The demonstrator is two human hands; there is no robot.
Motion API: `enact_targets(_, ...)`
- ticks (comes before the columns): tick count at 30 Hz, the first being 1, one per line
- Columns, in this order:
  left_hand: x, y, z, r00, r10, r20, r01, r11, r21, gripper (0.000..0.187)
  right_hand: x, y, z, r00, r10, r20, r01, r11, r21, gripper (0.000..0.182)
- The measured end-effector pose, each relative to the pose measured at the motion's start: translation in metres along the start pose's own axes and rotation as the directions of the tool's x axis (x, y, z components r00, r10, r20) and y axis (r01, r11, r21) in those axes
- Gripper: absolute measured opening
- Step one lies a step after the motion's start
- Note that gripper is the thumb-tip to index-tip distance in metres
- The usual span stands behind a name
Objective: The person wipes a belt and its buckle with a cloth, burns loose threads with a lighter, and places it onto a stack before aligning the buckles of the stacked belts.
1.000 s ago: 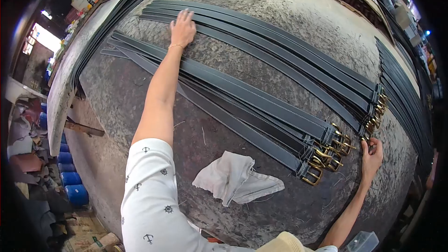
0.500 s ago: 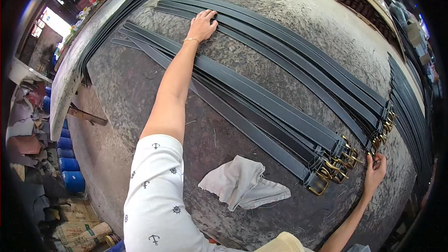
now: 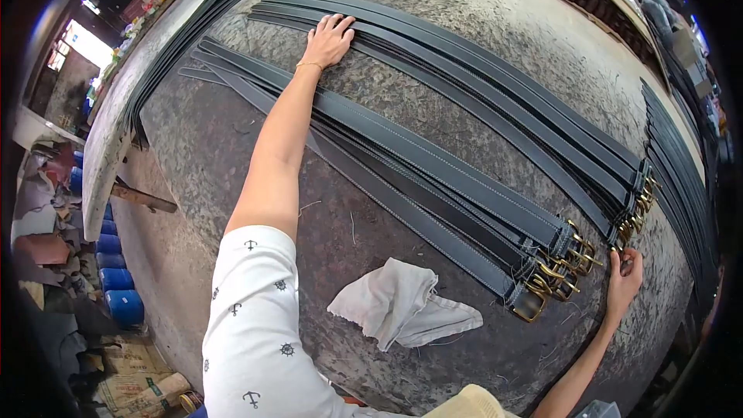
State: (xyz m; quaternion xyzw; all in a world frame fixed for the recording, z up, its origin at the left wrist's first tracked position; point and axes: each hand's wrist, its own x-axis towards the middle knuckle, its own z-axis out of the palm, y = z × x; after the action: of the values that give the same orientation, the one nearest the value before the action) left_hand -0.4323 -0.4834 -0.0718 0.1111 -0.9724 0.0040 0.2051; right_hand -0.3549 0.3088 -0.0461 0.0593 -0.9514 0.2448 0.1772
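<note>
Two bundles of dark belts with gold buckles lie on the worn table. On the strap ends of the far bundle rests my left hand, its fingers spread over the nearest straps. My right hand is at the buckle end of that same bundle, its thumb and fingers closed on the lowest belt's buckle end, which is mostly hidden. The near bundle runs under my left forearm, its buckles fanned out left of my right hand. A crumpled white cloth lies below it.
More dark straps hang over the table's far left edge, and another row lies at the right. Boxes of dark items stand at the back right. Blue containers and scraps are on the floor at left.
My left hand and the strap ends under it have shifted slightly to the left. My right hand has hardly moved, and the view has shifted a little.
</note>
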Motion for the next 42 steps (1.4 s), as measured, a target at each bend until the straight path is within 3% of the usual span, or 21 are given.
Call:
enact_targets(2, 0.0, 0.0, 0.0, 0.999, 0.032, -0.01, -0.032, 0.997, 0.067, 0.048, 0.0, 0.0, 0.0, 1.0, 0.011, 0.0, -0.011, 1.0, 0.0, 0.029)
enact_targets(6, -0.001, 0.008, -0.006, 0.999, -0.006, -0.037, 0.007, 1.0, 0.016, 0.05, 0.001, 0.004, 0.001, 1.0, 0.002, -0.002, -0.002, 1.0, -0.005, 0.028)
enact_targets(9, -0.005, 0.015, -0.015, 0.966, -0.151, -0.209, 0.131, 0.986, -0.106, 0.064, 0.0, 0.001, 0.001, 1.0, 0.012, 0.002, -0.012, 1.0, 0.0, 0.028)
enact_targets(10, -0.006, 0.018, -0.018, 0.967, -0.146, -0.208, 0.126, 0.986, -0.106, 0.064, -0.001, 0.0, 0.001, 1.0, 0.023, -0.003, -0.023, 1.0, 0.003, 0.029)
enact_targets(12, -0.006, 0.019, -0.02, 0.954, -0.277, -0.114, 0.27, 0.96, -0.08, 0.066, -0.001, -0.001, 0.0, 1.0, 0.027, -0.003, -0.027, 1.0, -0.002, 0.029)
enact_targets(16, -0.002, 0.011, -0.014, 0.962, -0.218, -0.164, 0.2, 0.973, -0.117, 0.061, 0.0, -0.005, -0.001, 1.0, 0.023, -0.014, -0.023, 1.0, 0.001, 0.03)
enact_targets(17, -0.003, 0.013, -0.015, 0.957, -0.212, -0.196, 0.196, 0.976, -0.1, 0.059, 0.001, -0.012, -0.004, 0.997, 0.076, 0.001, -0.076, 0.997, 0.003, 0.031)
enact_targets(20, -0.003, 0.01, -0.018, 0.974, -0.131, -0.183, 0.135, 0.991, 0.012, 0.054, 0.001, -0.008, -0.003, 0.999, 0.04, -0.033, -0.04, 0.999, 0.009, 0.034)
enact_targets(21, -0.003, 0.014, -0.026, 0.983, -0.099, -0.154, 0.106, 0.994, 0.039, 0.054, 0.001, -0.027, -0.007, 0.994, 0.106, -0.034, -0.105, 0.994, 0.029, 0.035)
enact_targets(22, -0.001, 0.004, -0.013, 0.964, -0.019, -0.265, 0.019, 1.0, -0.004, 0.057, 0.001, -0.02, -0.006, 0.995, 0.098, -0.025, -0.097, 0.995, 0.032, 0.036)
enact_targets(23, 0.001, 0.001, -0.01, 0.969, 0.002, -0.248, -0.006, 1.0, -0.015, 0.06, 0.001, -0.009, -0.002, 0.997, 0.004, -0.075, 0.0, 0.998, 0.055, 0.037)
enact_targets(24, 0.001, 0.009, -0.017, 0.982, 0.013, -0.19, -0.022, 0.999, -0.041, 0.059, 0.002, -0.02, -0.007, 0.996, 0.069, -0.054, -0.07, 0.998, -0.004, 0.037)
enact_targets(28, 0.01, -0.009, -0.006, 0.996, 0.034, -0.079, -0.047, 0.985, -0.164, 0.059, 0.002, -0.022, -0.01, 0.997, 0.052, -0.058, -0.053, 0.998, -0.032, 0.038)
enact_targets(30, 0.013, -0.012, -0.005, 0.995, 0.054, -0.087, -0.067, 0.986, -0.155, 0.059, 0.003, -0.027, -0.013, 0.989, 0.151, -0.006, -0.151, 0.988, -0.02, 0.038)
enact_targets(32, 0.007, -0.01, -0.01, 0.994, 0.051, -0.101, -0.065, 0.988, -0.139, 0.06, 0.004, -0.025, -0.013, 0.991, 0.135, -0.015, -0.135, 0.991, -0.022, 0.039)
enact_targets(34, 0.003, 0.007, -0.021, 0.998, -0.019, -0.054, 0.013, 0.994, -0.11, 0.063, 0.002, -0.022, -0.012, 0.992, 0.123, -0.028, -0.124, 0.992, -0.028, 0.039)
enact_targets(36, 0.002, -0.002, -0.01, 0.991, 0.002, -0.136, -0.008, 0.999, -0.039, 0.069, 0.001, -0.019, -0.01, 0.996, 0.031, -0.078, -0.034, 0.999, -0.04, 0.04)
enact_targets(38, -0.001, 0.003, -0.014, 0.97, -0.076, -0.231, 0.109, 0.985, 0.134, 0.074, 0.0, -0.021, -0.011, 0.996, 0.013, -0.083, -0.019, 0.998, -0.068, 0.043)
enact_targets(40, -0.007, 0.018, -0.025, 0.957, -0.191, -0.218, 0.237, 0.949, 0.208, 0.076, -0.001, -0.014, -0.007, 0.993, -0.018, -0.115, 0.012, 0.998, -0.054, 0.044)
enact_targets(42, -0.007, 0.029, -0.031, 0.92, -0.382, -0.085, 0.391, 0.905, 0.166, 0.078, -0.002, -0.014, -0.01, 0.996, 0.009, -0.085, -0.015, 0.997, -0.072, 0.047)
